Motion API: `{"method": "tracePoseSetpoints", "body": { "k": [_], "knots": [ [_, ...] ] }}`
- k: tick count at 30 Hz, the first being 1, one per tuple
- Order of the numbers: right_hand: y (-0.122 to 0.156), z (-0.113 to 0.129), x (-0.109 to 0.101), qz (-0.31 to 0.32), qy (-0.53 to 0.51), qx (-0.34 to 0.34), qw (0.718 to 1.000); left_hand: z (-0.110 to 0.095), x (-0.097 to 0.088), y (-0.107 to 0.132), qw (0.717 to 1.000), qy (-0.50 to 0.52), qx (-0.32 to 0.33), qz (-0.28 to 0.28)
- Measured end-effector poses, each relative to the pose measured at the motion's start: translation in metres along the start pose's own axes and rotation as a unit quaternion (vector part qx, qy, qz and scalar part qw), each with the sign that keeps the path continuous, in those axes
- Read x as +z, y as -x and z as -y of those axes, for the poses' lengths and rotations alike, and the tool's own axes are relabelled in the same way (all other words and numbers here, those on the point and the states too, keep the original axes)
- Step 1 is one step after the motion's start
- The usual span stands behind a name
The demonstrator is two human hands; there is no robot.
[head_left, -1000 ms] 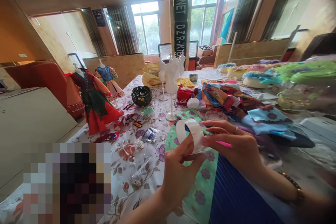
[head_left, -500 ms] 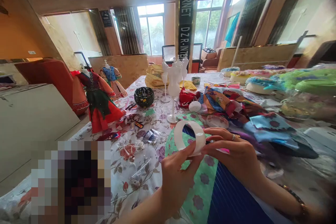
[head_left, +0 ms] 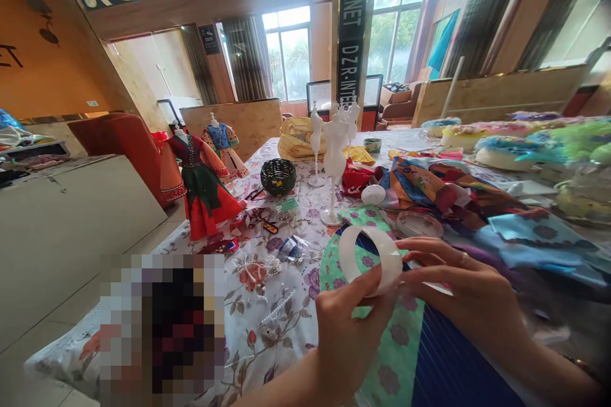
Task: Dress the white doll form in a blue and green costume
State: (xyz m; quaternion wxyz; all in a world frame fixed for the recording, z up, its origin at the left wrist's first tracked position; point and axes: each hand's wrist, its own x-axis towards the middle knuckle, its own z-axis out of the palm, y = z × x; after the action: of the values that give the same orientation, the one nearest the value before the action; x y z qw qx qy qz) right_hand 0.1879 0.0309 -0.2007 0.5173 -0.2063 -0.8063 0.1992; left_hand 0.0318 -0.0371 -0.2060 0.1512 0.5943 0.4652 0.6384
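Observation:
A wide white ring that looks like a roll of tape (head_left: 391,262) is held on its edge above the table, its hollow facing left. My left hand (head_left: 347,324) is closed on its lower rim, with the thumb and fingers on either side of the band. From the right, my right hand (head_left: 470,286) touches the outer side of the band, fingers bent together; their tips are partly hidden. Below both hands lie a green flower-patterned cloth (head_left: 389,356) and a dark blue striped cloth (head_left: 449,362). White doll mannequin stands (head_left: 335,152) rise just beyond the roll.
Two dressed doll forms (head_left: 203,184) stand at the left table edge, near a black woven basket (head_left: 279,177). Pearl strings (head_left: 279,308) and small trimmings lie on the floral tablecloth (head_left: 267,353). Heaped fabrics (head_left: 429,184) and decorated hats (head_left: 506,152) occupy the right side.
The whole scene has shifted right in view as the head turned left. Both hands keep their hold at the white tape roll, with hardly any change in grip.

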Motion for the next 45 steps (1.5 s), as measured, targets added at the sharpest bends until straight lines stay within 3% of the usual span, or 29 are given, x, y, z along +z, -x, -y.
{"method": "tracePoseSetpoints", "body": {
  "k": [4, 9, 13, 19, 27, 34, 38, 45],
  "knots": [
    [0.002, 0.000, 0.001, -0.007, 0.021, -0.055, 0.998, -0.007, -0.002, -0.003, 0.994, 0.059, -0.083, 0.036],
    [0.001, 0.005, 0.005, -0.017, 0.033, -0.075, 0.996, -0.010, -0.002, -0.004, 0.976, 0.130, -0.169, 0.039],
    [0.004, 0.005, 0.006, -0.031, 0.037, -0.067, 0.997, -0.010, -0.002, -0.004, 0.966, 0.176, -0.182, 0.048],
    [0.002, 0.002, 0.001, -0.022, 0.015, -0.052, 0.998, -0.007, -0.002, -0.002, 0.961, 0.163, -0.212, 0.072],
    [-0.001, -0.007, 0.001, -0.004, 0.022, -0.061, 0.998, -0.005, -0.001, -0.001, 0.962, 0.165, -0.203, 0.080],
    [0.000, -0.004, 0.007, -0.029, -0.001, 0.023, 0.999, -0.001, -0.001, 0.000, 0.970, 0.140, -0.183, 0.073],
    [-0.001, 0.001, 0.005, -0.031, 0.027, 0.044, 0.998, -0.002, -0.001, 0.002, 0.983, 0.099, -0.136, 0.068],
    [0.000, 0.005, 0.003, -0.021, 0.123, 0.011, 0.992, 0.000, 0.001, 0.005, 0.997, 0.034, -0.043, 0.061]
  ]
}}
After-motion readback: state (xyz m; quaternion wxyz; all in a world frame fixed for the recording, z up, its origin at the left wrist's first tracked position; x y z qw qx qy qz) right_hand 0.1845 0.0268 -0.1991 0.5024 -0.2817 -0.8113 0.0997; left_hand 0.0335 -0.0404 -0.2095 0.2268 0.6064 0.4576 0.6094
